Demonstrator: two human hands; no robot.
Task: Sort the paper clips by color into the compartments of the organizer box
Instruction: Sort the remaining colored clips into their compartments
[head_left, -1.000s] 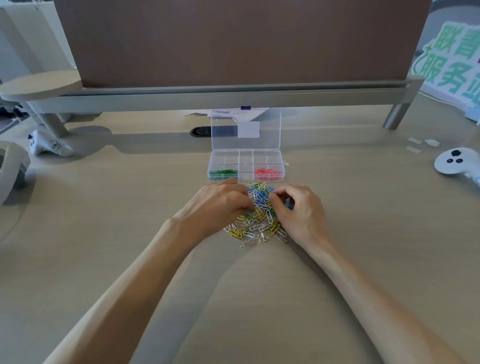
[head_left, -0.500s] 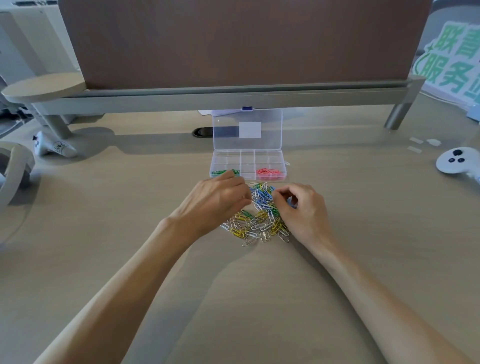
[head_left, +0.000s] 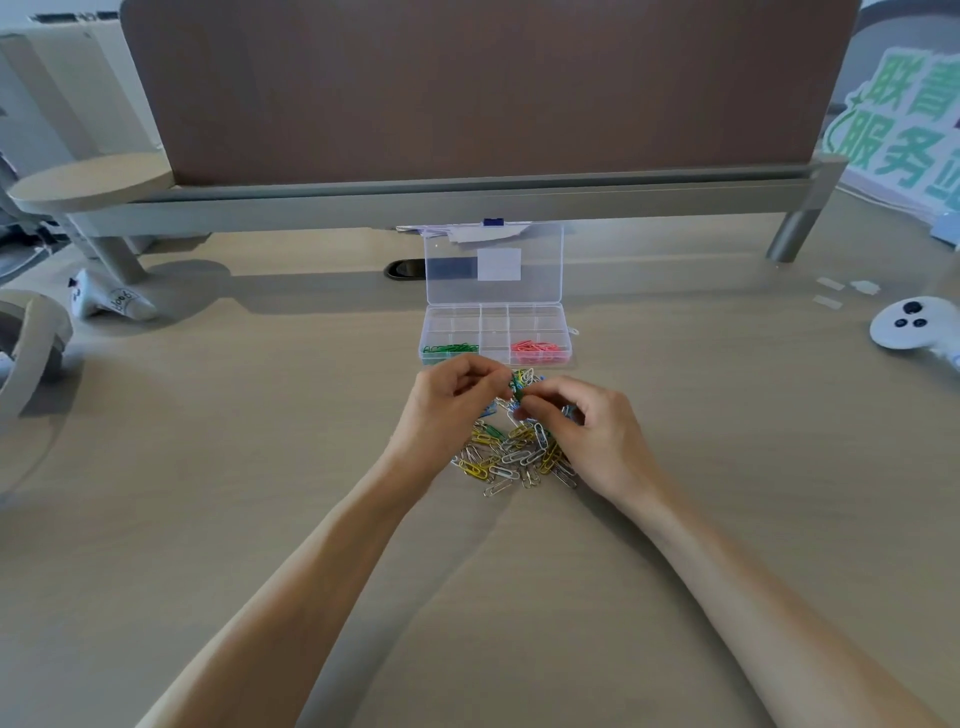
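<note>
A loose pile of paper clips (head_left: 514, 452), yellow, white, blue and green, lies on the desk just in front of a clear organizer box (head_left: 496, 325) with its lid standing open. Green clips (head_left: 449, 349) fill its near left compartment and pink clips (head_left: 537, 349) its near right one. My left hand (head_left: 449, 410) and my right hand (head_left: 592, 431) meet over the far side of the pile, fingers curled. Between their fingertips they pinch a green paper clip (head_left: 516, 385), lifted slightly above the pile.
A white controller (head_left: 909, 325) lies at the right edge of the desk. A second white controller (head_left: 109, 301) and a grey headset (head_left: 31, 343) are at the left. A brown partition (head_left: 483, 88) on a grey rail closes the back; a cable hole (head_left: 405, 270) sits behind the box.
Both hands have risen a little from the pile and come together at its far side. A green clip is now held between the fingertips.
</note>
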